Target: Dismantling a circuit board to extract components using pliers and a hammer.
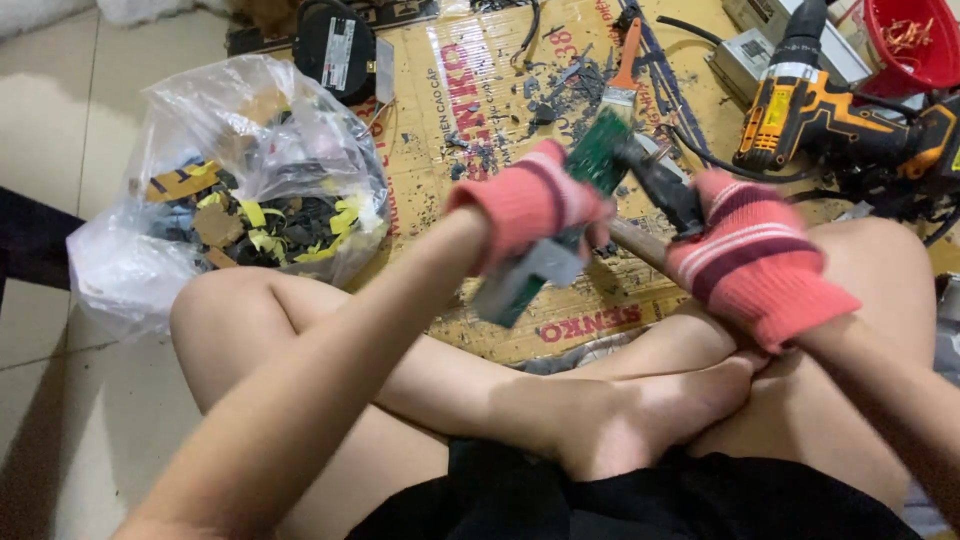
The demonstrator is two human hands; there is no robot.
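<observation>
At the bottom of the frame the person's crossed bare legs fill the near ground, leaving little free room below the hands. Just above them, at centre, the left hand (530, 205) in a pink knit glove is clenched around a green circuit board (560, 215), which runs tilted from upper right to lower left; its lower end is blurred and its middle is hidden by the glove. Just beside it, right of centre, the right hand (755, 255), gloved the same, grasps a hammer (655, 190) by its wooden handle, the dark head lying against the board's upper part; whether they truly touch is hard to tell through the blur. Behind the hands lies a flattened cardboard sheet (480, 90) strewn with dark scraps, its near edge showing between the knees. At left a clear plastic bag (240, 190) of black and yellow bits sits partly on the cardboard, with bare tile floor beyond it. Farther off, a paintbrush (625, 65) lies at top centre, a black box (340, 45) at upper left, and an orange and black drill (810, 105) at upper right beside a red bowl (915, 45) cut off by the corner.
</observation>
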